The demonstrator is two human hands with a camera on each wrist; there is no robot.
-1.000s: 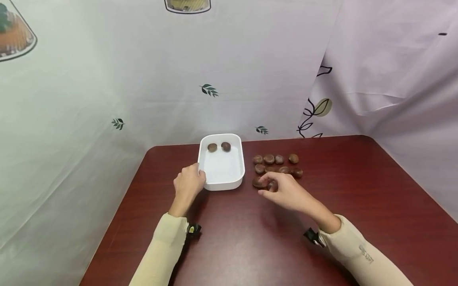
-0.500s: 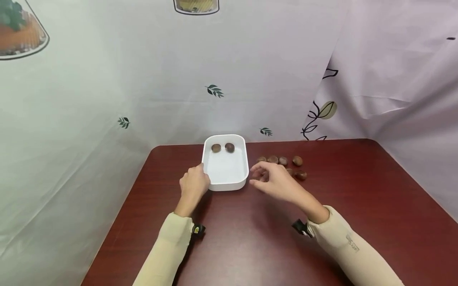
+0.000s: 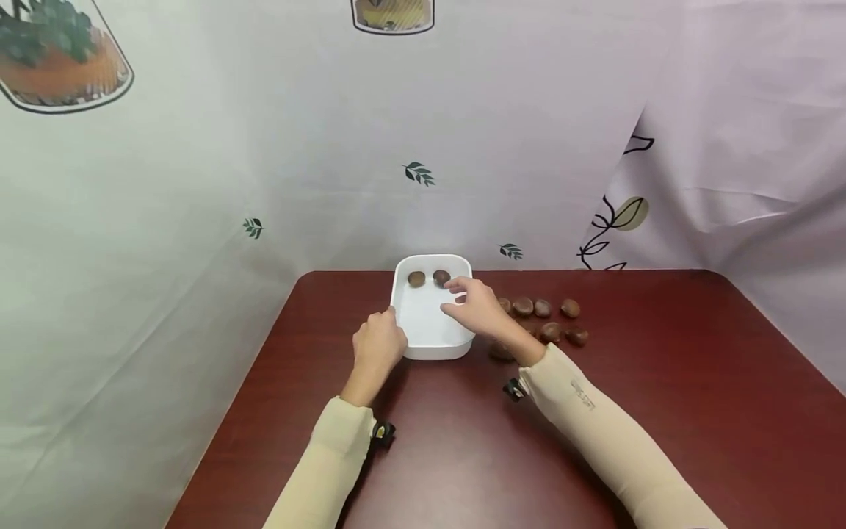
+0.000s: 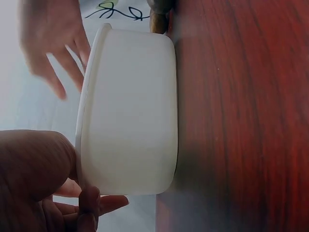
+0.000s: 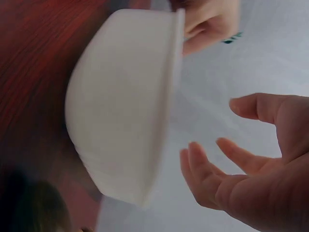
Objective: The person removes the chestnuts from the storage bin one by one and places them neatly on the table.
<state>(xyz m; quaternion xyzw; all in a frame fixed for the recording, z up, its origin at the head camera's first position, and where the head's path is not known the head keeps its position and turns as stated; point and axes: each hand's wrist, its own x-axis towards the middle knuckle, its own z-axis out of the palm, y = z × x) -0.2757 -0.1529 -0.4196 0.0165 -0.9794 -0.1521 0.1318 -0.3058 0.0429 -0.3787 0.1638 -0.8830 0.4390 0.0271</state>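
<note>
A white rectangular dish stands near the table's back edge, with two brown chestnuts visible at its far end. My left hand pinches the dish's near-left rim; in the left wrist view the thumb and fingers meet at the rim of the dish wall. Over the dish's right side hovers my right hand, covering part of the inside. In the right wrist view its fingers and thumb are spread apart, and no chestnut shows between them.
Several chestnuts lie in loose rows on the dark red table, right of the dish; my right forearm partly hides them. A pale patterned cloth hangs behind and beside the table.
My right hand has moved left and away from the chestnuts on the table, and is now above the dish. The left hand stays at the rim. The head view has shifted slightly.
</note>
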